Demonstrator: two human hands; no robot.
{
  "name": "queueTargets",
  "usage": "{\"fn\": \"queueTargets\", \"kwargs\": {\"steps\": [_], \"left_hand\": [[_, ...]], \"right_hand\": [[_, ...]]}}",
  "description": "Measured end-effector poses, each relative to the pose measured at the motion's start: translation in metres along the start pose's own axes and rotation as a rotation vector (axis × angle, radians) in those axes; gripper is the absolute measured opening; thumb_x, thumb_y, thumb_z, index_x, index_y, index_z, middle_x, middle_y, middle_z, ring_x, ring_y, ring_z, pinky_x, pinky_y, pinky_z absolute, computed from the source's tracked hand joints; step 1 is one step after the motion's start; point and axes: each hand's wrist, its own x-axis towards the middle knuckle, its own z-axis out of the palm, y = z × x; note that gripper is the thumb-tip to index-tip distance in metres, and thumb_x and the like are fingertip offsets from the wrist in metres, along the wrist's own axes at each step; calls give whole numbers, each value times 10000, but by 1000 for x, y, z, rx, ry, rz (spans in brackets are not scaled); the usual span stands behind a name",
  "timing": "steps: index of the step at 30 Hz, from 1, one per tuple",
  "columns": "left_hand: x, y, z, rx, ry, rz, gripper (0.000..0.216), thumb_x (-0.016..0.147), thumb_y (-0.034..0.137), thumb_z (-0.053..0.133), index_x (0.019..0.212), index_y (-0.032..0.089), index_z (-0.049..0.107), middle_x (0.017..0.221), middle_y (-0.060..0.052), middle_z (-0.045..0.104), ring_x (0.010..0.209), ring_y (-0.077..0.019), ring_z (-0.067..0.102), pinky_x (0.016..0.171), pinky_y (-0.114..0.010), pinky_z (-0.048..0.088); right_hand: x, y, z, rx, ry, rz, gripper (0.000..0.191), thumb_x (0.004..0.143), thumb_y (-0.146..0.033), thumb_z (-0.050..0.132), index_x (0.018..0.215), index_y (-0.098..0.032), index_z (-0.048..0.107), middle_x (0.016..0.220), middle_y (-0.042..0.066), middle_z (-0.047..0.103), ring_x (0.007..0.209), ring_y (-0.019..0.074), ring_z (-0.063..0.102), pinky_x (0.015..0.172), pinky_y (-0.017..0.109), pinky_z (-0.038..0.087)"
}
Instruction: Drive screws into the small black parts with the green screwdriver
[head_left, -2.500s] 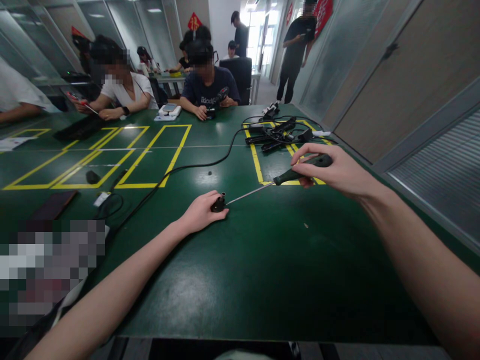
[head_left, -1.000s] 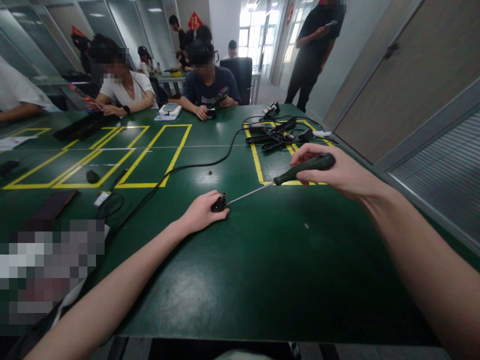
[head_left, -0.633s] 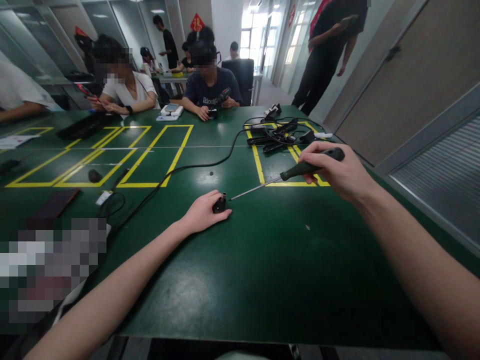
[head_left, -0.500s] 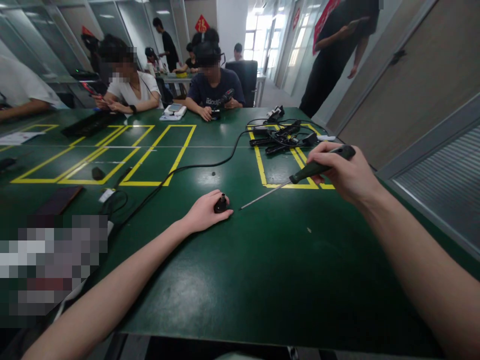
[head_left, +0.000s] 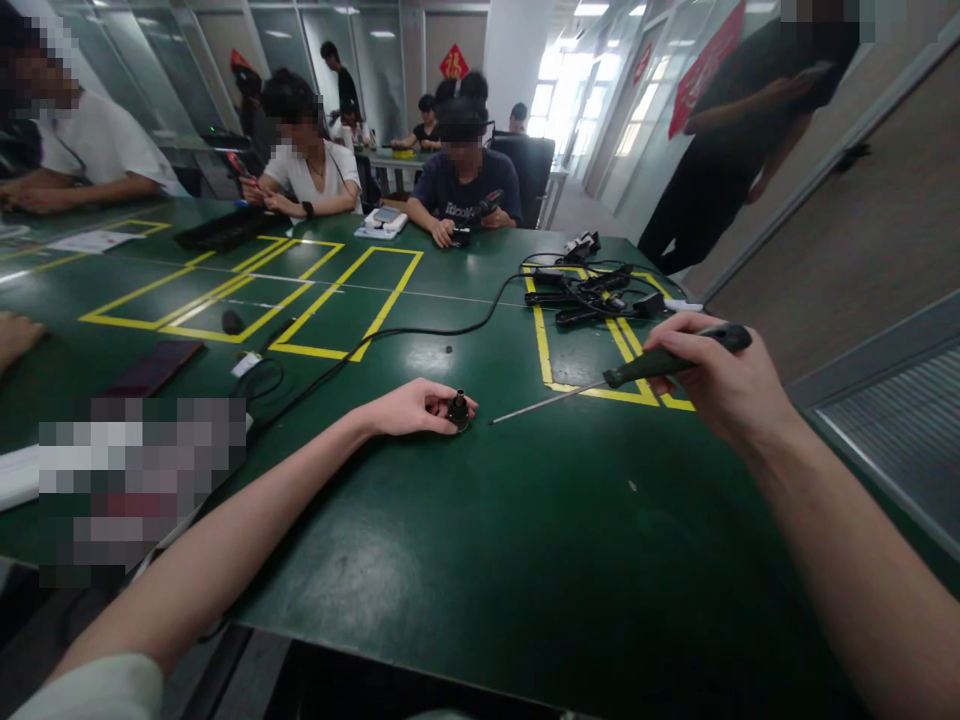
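Observation:
My left hand (head_left: 409, 408) rests on the green table (head_left: 480, 560) with its fingers pinched round a small black round part (head_left: 458, 410) that has a short metal stub on top. My right hand (head_left: 716, 385) is wrapped round the dark green handle of a long screwdriver (head_left: 645, 368). The thin metal shaft points left and down toward the part. Its tip hovers a short way to the right of the part and does not touch it.
A black cable (head_left: 390, 340) runs across the table to a tangle of black power strips (head_left: 596, 290) inside yellow tape marks. A dark phone (head_left: 154, 368) lies at the left. Several people sit along the far edge, and one stands at the right.
The screwdriver tip has pulled back to the right, out of the black part. My left hand stays on the part. The camera has turned left, and the standing person has come closer.

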Motion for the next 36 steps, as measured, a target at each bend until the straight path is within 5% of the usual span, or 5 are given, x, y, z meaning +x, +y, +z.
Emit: {"fn": "queueTargets", "kwargs": {"steps": [7, 12, 20, 27, 36], "left_hand": [[9, -10, 26, 162, 271, 84, 408, 775, 499, 867, 952, 175, 696, 852, -6, 633, 733, -154, 531, 644, -259, 417], [8, -5, 23, 21, 191, 47, 529, 701, 444, 918, 1096, 174, 692, 788, 36, 594, 691, -133, 503, 632, -253, 385], [11, -4, 21, -103, 169, -5, 419, 698, 405, 893, 973, 163, 690, 742, 52, 571, 660, -109, 457, 628, -246, 375], [9, -7, 23, -19, 223, 36, 409, 750, 470, 873, 948, 155, 705, 763, 38, 568, 666, -117, 453, 618, -250, 362], [6, -4, 17, 147, 215, 120, 436, 867, 576, 781, 991, 158, 775, 865, 1, 585, 656, -116, 474, 604, -251, 378]], "right_hand": [[2, 3, 6, 30, 31, -36, 279, 680, -420, 814, 623, -193, 662, 505, -2, 556, 416, 125, 509, 427, 279, 380], [2, 8, 6, 19, 25, -46, 255, 707, -395, 806, 657, -176, 687, 512, -4, 583, 424, 123, 534, 437, 268, 411], [2, 14, 2, 17, -16, -40, 257, 771, -413, 819, 708, -186, 714, 565, 7, 627, 473, 136, 564, 471, 279, 458], [3, 18, 5, 13, -30, -34, 325, 768, -495, 866, 716, -212, 717, 594, 1, 637, 487, 132, 584, 482, 279, 499], [4, 11, 5, -37, 38, 7, 371, 597, -436, 973, 735, -207, 717, 589, -4, 695, 502, 181, 703, 542, 309, 640]]}}
